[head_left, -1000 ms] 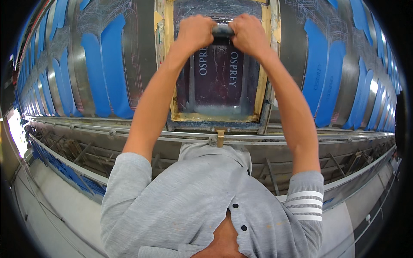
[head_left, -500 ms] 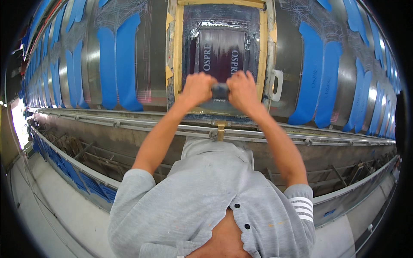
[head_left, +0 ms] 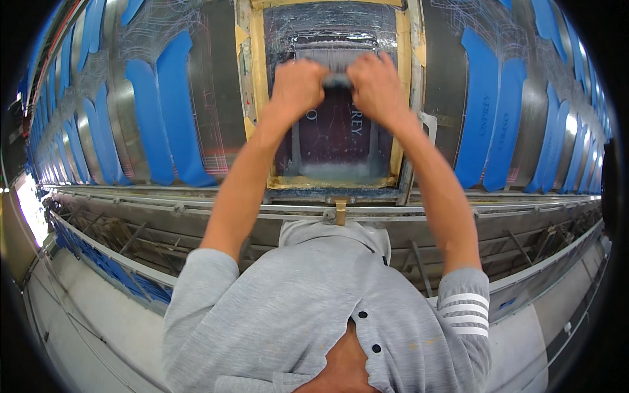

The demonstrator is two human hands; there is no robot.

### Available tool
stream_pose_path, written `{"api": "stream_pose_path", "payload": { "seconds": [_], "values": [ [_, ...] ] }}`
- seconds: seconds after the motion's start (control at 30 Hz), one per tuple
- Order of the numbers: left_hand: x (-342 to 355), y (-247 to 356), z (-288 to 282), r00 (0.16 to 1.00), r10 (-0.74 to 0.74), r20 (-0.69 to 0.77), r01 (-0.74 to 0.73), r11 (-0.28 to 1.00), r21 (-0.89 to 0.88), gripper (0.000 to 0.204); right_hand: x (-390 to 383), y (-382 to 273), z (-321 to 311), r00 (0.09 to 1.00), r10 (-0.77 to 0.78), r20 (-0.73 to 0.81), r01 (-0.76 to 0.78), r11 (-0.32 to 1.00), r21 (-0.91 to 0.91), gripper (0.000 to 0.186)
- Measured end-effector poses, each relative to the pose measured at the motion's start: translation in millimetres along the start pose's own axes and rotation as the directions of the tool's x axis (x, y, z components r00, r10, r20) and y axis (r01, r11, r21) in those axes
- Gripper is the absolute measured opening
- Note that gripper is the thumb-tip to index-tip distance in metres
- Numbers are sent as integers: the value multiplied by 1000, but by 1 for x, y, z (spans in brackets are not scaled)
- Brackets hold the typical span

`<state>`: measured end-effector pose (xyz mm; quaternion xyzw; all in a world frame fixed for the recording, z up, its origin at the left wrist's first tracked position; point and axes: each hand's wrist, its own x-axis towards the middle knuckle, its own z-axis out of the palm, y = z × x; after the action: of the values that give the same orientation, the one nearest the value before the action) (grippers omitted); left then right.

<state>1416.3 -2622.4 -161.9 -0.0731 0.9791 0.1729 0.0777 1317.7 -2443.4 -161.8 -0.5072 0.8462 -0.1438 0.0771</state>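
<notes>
Left hand [head_left: 298, 86] and right hand [head_left: 377, 85] had carried the dark bar [head_left: 337, 80] farther from the tabletop's near edge than half a second earlier. Each hand was curled tightly around one end of it, the right slightly blurred. Beneath them, the bar stood over the dark mesh [head_left: 327, 147] of a yellow-taped frame [head_left: 334, 181], which reached almost to the near edge of the tabletop [head_left: 219, 85]. Blue pieces lay flat on both sides, one pair left [head_left: 145, 124], another right [head_left: 473, 128]. Beside the frame's right side, a white handle [head_left: 430, 124] showed behind the right forearm.
</notes>
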Motion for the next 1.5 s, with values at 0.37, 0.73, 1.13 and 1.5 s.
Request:
{"api": "stream_pose_path", "payload": {
  "seconds": [0.37, 0.73, 1.13, 1.5],
  "values": [
    [-197, 87, 47, 994, -9, -110, -17, 972, -233, 30, -179, -93, 5, 998, 63, -1, -58, 922, 382, 32],
    [-213, 92, 49, 998, -16, -62, 3, 981, -193, 37, -153, 60, 31, 495, 852, -172, -764, 521, 380, 43],
    [-286, -74, -25, 971, 5, -237, -70, 962, -264, 40, -44, -99, 29, 607, 703, -372, -449, 689, 569, 31],
    [-335, -206, -65, 992, -17, -128, -5, 985, -173, 42, 23, -216, 105, 472, 851, -230, -489, 469, 735, 35]
  ]
}}
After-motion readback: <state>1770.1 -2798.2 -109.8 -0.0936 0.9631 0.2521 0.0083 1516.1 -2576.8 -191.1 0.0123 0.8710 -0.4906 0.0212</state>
